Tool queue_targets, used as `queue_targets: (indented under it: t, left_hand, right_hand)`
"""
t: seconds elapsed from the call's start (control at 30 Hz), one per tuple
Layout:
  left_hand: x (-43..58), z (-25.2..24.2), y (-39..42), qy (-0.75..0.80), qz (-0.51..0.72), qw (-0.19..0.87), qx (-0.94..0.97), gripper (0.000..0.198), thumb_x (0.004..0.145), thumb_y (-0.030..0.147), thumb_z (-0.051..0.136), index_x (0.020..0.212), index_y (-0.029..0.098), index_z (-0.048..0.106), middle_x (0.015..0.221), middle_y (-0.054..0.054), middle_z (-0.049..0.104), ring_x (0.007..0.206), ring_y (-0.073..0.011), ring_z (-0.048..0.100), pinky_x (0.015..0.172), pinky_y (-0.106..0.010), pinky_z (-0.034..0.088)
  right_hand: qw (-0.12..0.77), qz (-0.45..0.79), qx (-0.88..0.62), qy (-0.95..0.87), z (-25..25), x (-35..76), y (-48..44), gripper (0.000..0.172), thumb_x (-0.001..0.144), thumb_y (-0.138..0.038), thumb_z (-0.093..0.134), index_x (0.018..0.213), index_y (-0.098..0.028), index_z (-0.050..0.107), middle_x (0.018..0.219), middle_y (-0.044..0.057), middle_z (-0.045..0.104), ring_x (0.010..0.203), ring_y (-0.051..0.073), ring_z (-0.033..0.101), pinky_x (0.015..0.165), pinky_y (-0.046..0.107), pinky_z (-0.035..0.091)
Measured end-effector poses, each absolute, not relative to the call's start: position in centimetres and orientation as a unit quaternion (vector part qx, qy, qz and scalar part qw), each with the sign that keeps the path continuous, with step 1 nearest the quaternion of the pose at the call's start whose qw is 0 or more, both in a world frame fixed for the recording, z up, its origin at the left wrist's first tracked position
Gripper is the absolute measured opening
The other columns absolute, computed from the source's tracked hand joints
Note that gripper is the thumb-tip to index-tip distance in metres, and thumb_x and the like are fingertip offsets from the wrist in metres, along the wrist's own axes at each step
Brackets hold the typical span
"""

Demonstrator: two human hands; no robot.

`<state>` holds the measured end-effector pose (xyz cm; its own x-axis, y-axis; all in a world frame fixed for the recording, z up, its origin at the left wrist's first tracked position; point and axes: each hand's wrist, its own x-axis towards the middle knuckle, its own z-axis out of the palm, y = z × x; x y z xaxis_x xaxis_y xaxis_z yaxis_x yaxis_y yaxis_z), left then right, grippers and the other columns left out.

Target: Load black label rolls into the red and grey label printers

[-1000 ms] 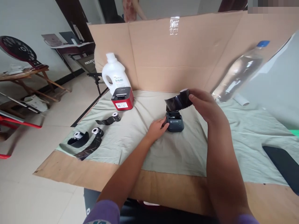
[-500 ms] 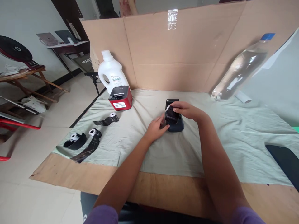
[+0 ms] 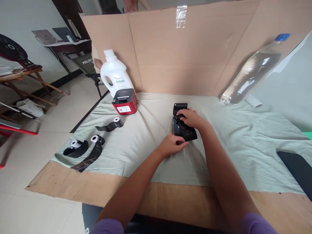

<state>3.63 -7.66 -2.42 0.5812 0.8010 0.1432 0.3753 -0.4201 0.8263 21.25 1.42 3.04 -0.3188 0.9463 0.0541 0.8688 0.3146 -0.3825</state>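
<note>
A small dark printer (image 3: 177,127) lies on the cloth with its lid (image 3: 180,106) raised at the back. A strip of black paper (image 3: 189,133) runs out of it over the front. My left hand (image 3: 172,144) is closed in a pinch at the strip's front edge, low by the printer. Over the compartment below the lid, my right hand (image 3: 191,118) has bent fingers on the paper roll, which they mostly hide. Three more rolls of black paper with white cores lie to the left: a near roll (image 3: 96,139), a far roll (image 3: 116,122) and a leftmost roll (image 3: 75,144).
A red and black printer (image 3: 125,103) stands before a white detergent bottle (image 3: 117,73). Cardboard (image 3: 175,48) walls the back. At right are a leaning clear bottle (image 3: 253,73), a white tube (image 3: 253,101) and a dark phone (image 3: 294,169). The table's wooden edge (image 3: 170,196) is near me.
My left hand has moved from the printer's side to the front and pinches the strip. The black paper now stretches over the printer's front; my right hand has shifted slightly, staying at the compartment.
</note>
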Motion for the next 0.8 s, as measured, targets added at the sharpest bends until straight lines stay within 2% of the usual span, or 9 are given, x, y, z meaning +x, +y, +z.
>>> queue_targets:
  t: [0.1,0.27,0.4,0.6,0.7,0.8]
  left_hand:
    - [3.5,-2.2,-7.6,0.372,0.257,0.407,0.793,0.037,0.09,0.048,0.057,0.07,0.019,0.068,0.057,0.003,0.052,0.055,-0.0099,0.04,0.055,-0.025,0.032]
    - [3.5,-2.4,-7.4,0.417,0.311,0.417,0.745,0.048,0.09,0.058,0.055,0.064,0.019,0.064,0.055,0.004,0.045,0.056,-0.0102,0.038,0.055,-0.026,0.03]
    - [3.7,-2.7,-7.2,0.436,0.321,0.406,0.737,0.047,0.09,0.056,0.055,0.063,0.019,0.063,0.055,0.004,0.048,0.056,-0.0107,0.041,0.056,-0.026,0.032]
    - [3.7,-2.6,-7.2,0.434,0.303,0.391,0.753,0.043,0.091,0.053,0.055,0.067,0.019,0.068,0.056,0.003,0.054,0.057,-0.0115,0.045,0.058,-0.026,0.035]
    - [3.7,-2.8,-7.2,0.43,0.308,0.382,0.758,0.042,0.091,0.052,0.056,0.067,0.019,0.067,0.057,0.003,0.055,0.057,-0.0115,0.046,0.058,-0.026,0.035]
    - [3.7,-3.1,-7.2,0.423,0.314,0.368,0.766,0.042,0.091,0.052,0.056,0.065,0.02,0.061,0.056,0.004,0.053,0.056,-0.0109,0.045,0.059,-0.026,0.036]
  right_hand:
    - [0.147,0.151,-0.564,-0.799,2.6,21.1,1.4,0.032,0.087,-0.014,0.049,0.113,-0.023,0.066,0.118,0.009,0.071,0.12,0.035,0.051,0.103,0.058,0.036]
    - [0.187,0.179,-0.559,-0.787,2.2,21.5,1.8,0.028,0.088,-0.015,0.048,0.11,-0.021,0.064,0.115,0.01,0.068,0.114,0.029,0.056,0.101,0.05,0.042]
    - [0.217,0.177,-0.533,-0.798,2.0,21.6,2.1,0.024,0.085,-0.012,0.049,0.102,-0.017,0.065,0.113,0.012,0.062,0.099,0.024,0.061,0.095,0.041,0.048]
    - [0.214,0.165,-0.528,-0.805,1.6,21.5,2.1,0.028,0.082,-0.007,0.05,0.104,-0.018,0.064,0.109,0.011,0.061,0.098,0.023,0.06,0.093,0.039,0.05]
    - [0.177,0.131,-0.565,-0.795,1.3,21.1,1.9,0.027,0.08,-0.005,0.053,0.099,-0.019,0.067,0.109,0.011,0.061,0.103,0.026,0.058,0.095,0.044,0.049]
    - [0.149,0.08,-0.611,-0.773,1.3,20.6,1.6,0.018,0.081,-0.011,0.059,0.093,-0.02,0.069,0.112,0.014,0.061,0.11,0.033,0.053,0.096,0.053,0.046]
